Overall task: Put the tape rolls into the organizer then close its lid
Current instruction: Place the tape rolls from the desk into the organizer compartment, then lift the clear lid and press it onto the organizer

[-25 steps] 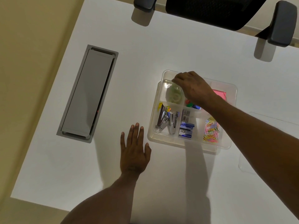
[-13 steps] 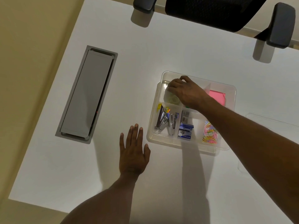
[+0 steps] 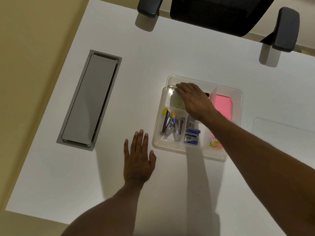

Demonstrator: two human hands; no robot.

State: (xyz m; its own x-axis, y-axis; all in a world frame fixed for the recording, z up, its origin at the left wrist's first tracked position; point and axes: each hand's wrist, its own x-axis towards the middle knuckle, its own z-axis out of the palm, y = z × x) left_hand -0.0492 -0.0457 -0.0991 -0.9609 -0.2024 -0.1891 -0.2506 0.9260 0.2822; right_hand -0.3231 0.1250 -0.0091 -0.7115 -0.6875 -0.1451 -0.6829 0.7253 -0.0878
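Note:
A clear plastic organizer (image 3: 170, 147) stands open on the white desk. In its back-left compartment lies a pale translucent tape roll (image 3: 178, 102), partly covered by my right hand (image 3: 192, 99). That hand rests palm down over the compartment with its fingers stretched toward the far wall; a dark edge (image 3: 207, 94) peeks out beside it, and I cannot tell what it is. My left hand (image 3: 138, 159) lies flat on the desk just left of the organizer, fingers apart. The clear lid (image 3: 281, 132) lies flat on the desk to the right.
Other compartments hold staplers (image 3: 170, 126), blue staple boxes (image 3: 191, 137), coloured paper clips (image 3: 215, 144) and pink sticky notes (image 3: 222, 106). A grey cable hatch (image 3: 90, 99) is set into the desk at left. A black office chair (image 3: 221, 12) stands at the far edge.
My right hand came down from above the back-left compartment into it and has flattened out over the tape roll. My left hand has stayed flat on the desk.

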